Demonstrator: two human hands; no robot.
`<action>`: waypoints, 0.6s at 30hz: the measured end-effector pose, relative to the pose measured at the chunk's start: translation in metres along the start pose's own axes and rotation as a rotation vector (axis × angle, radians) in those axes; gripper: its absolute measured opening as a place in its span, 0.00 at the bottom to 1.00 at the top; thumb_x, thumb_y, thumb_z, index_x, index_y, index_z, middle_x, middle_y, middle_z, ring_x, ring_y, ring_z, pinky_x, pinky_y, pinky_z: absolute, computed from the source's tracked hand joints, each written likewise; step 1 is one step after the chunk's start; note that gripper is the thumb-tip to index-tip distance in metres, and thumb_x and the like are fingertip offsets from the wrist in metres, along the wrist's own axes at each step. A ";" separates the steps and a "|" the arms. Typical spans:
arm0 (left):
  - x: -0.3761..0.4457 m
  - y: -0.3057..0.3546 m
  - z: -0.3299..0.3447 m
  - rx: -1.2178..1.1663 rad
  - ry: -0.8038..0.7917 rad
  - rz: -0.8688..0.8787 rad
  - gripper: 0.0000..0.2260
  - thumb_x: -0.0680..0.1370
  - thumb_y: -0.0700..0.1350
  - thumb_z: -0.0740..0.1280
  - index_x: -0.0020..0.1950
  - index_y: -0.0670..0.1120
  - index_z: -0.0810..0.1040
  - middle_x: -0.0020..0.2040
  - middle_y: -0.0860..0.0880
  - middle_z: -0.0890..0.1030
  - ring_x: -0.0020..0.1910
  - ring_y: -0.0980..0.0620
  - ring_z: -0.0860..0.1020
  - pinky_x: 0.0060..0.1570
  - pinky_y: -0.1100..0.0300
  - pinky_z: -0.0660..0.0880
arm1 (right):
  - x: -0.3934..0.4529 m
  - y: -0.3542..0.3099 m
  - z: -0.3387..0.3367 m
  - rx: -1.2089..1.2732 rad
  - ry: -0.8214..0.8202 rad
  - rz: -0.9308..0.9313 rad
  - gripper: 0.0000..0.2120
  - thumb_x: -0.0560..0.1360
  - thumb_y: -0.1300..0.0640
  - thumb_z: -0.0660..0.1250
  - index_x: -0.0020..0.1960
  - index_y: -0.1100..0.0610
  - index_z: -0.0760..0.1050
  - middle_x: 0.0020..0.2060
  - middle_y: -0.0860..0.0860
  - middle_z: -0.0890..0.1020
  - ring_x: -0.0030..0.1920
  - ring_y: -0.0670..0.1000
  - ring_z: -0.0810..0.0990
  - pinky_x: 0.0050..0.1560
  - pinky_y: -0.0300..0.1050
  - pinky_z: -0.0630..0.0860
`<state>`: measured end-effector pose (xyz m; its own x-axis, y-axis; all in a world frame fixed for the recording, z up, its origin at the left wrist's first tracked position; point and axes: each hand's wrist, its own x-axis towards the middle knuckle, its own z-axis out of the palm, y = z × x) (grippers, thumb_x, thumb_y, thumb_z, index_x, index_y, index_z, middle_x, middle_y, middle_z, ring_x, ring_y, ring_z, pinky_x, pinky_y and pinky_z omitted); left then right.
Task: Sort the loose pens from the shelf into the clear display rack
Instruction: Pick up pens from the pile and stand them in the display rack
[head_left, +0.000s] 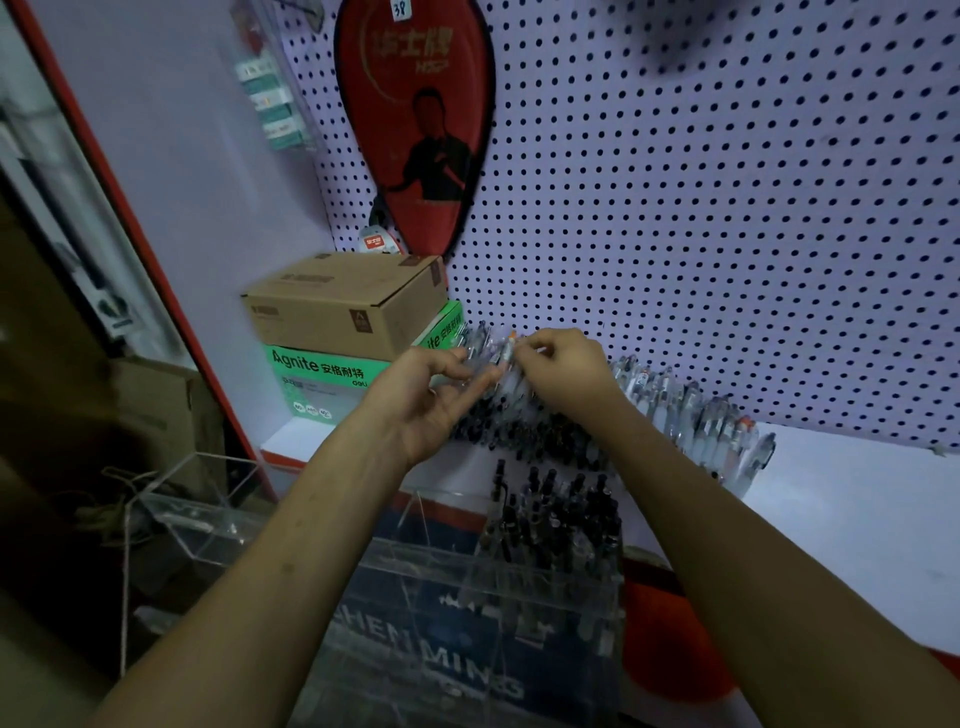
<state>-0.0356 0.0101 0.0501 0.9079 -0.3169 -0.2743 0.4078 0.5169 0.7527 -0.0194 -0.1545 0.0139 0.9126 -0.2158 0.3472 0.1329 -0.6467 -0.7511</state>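
A long row of loose clear pens (691, 410) lies on the white shelf (857, 509), leaning against the pegboard. My left hand (431, 400) is palm up, with a few clear pens lying across its curled fingers. My right hand (558, 371) pinches an orange-tipped pen (508, 349) at the top of the row, just right of the left hand. Below the shelf edge stands the clear display rack (415, 582); one of its compartments holds several dark-capped pens (561, 519) upright.
A brown cardboard box (348, 304) sits on a green Agnite box (322, 379) at the shelf's left end. A red paddle case (415, 119) hangs on the pegboard (727, 208). A red frame post (156, 291) borders the left side.
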 end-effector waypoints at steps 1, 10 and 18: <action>-0.002 -0.001 0.001 -0.011 -0.012 0.001 0.17 0.75 0.26 0.56 0.61 0.33 0.73 0.48 0.35 0.82 0.40 0.43 0.85 0.35 0.60 0.82 | -0.001 -0.001 -0.001 0.007 0.007 0.014 0.11 0.81 0.52 0.63 0.49 0.55 0.82 0.32 0.53 0.82 0.29 0.53 0.75 0.24 0.34 0.71; -0.007 -0.001 0.004 0.017 0.010 0.039 0.15 0.74 0.26 0.58 0.59 0.34 0.73 0.52 0.34 0.80 0.38 0.45 0.85 0.35 0.61 0.82 | -0.005 -0.004 0.002 0.118 0.035 0.082 0.09 0.76 0.63 0.68 0.39 0.65 0.83 0.30 0.54 0.82 0.23 0.44 0.76 0.25 0.25 0.68; -0.004 0.004 -0.005 0.065 0.019 0.041 0.14 0.74 0.26 0.58 0.58 0.35 0.74 0.52 0.35 0.80 0.41 0.44 0.85 0.36 0.60 0.82 | -0.004 -0.019 -0.005 0.195 0.072 0.182 0.13 0.75 0.64 0.68 0.32 0.60 0.80 0.34 0.59 0.84 0.24 0.52 0.74 0.30 0.37 0.77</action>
<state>-0.0367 0.0173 0.0512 0.9257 -0.2811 -0.2532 0.3636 0.4766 0.8004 -0.0275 -0.1451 0.0296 0.8995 -0.3715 0.2299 0.0473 -0.4404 -0.8966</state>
